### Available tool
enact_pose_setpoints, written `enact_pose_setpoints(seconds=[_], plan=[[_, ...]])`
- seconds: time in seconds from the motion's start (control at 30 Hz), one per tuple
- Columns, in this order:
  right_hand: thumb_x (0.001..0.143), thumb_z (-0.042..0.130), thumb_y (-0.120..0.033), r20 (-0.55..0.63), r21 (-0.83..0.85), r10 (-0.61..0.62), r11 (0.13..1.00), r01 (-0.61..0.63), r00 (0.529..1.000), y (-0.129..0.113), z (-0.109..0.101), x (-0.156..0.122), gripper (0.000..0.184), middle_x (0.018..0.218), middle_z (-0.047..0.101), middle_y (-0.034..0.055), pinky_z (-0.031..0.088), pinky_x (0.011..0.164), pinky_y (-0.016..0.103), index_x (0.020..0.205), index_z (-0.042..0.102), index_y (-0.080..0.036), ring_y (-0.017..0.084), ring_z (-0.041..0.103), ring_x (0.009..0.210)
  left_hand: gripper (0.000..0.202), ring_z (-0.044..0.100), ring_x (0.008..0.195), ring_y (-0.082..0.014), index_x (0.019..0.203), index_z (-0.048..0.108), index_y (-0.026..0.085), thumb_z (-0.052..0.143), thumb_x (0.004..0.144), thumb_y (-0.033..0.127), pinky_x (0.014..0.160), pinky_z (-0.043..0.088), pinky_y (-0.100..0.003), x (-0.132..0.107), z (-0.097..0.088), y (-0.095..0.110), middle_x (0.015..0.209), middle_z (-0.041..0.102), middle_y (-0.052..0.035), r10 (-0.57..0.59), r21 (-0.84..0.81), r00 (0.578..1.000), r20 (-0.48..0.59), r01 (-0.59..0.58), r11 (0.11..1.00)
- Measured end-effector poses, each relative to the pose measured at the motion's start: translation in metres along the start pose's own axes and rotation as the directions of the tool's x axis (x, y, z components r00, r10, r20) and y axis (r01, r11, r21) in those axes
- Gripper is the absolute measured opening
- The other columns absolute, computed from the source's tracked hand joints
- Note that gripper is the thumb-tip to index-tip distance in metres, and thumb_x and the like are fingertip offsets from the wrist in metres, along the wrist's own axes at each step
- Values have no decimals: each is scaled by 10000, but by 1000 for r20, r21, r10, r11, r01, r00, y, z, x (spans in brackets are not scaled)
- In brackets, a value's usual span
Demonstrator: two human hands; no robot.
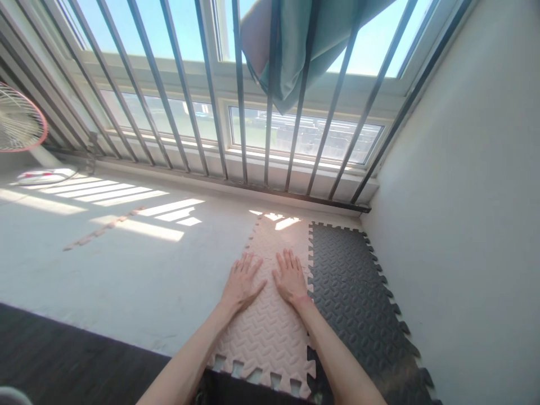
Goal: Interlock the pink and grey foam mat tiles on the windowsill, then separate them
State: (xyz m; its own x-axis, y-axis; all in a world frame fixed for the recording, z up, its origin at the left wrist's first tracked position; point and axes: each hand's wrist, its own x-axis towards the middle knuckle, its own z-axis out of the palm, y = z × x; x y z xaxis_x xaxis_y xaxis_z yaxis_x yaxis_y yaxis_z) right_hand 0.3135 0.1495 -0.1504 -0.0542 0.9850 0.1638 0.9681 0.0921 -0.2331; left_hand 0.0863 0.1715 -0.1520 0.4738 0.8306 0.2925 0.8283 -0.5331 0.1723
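Observation:
My left hand [241,283] lies flat, fingers spread, on a pink interlocking foam mat tile [270,332] on the floor. My right hand [290,278] lies flat beside it on the same pink tile, close to its right edge. A dark grey foam mat tile [354,292] is joined to the pink one along that edge and runs to the wall on the right. Neither hand holds anything.
A barred window [236,129] spans the far side, with a teal cloth [304,45] hanging over the bars. A fan [19,121] stands at far left. White floor [105,264] lies left of the mats; a white wall [464,225] bounds the right.

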Motion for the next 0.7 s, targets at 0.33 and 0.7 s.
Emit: enact_pose_setpoints(seconds=[0.33,0.7], plan=[[1095,382,-467,63,20,72,997,-73,995,-39,-9,-45,715,1831,154,92,89,1383,486,1736,270,-171,268,80,1712,791,298,1651,-356,1670,456,155,467,1041,635,1332,234,-576,-30,14,22,1747,385,-195,-52,0,995,-89,52,999],[1098,359,-534,20,103,68,992,-70,997,-56,-20,-135,717,1820,173,69,114,1388,487,1732,297,-204,273,126,1707,730,271,1660,-371,1654,471,93,450,1056,511,1348,176,-574,-103,-8,72,1751,361,-223,-184,33,980,-74,187,982]])
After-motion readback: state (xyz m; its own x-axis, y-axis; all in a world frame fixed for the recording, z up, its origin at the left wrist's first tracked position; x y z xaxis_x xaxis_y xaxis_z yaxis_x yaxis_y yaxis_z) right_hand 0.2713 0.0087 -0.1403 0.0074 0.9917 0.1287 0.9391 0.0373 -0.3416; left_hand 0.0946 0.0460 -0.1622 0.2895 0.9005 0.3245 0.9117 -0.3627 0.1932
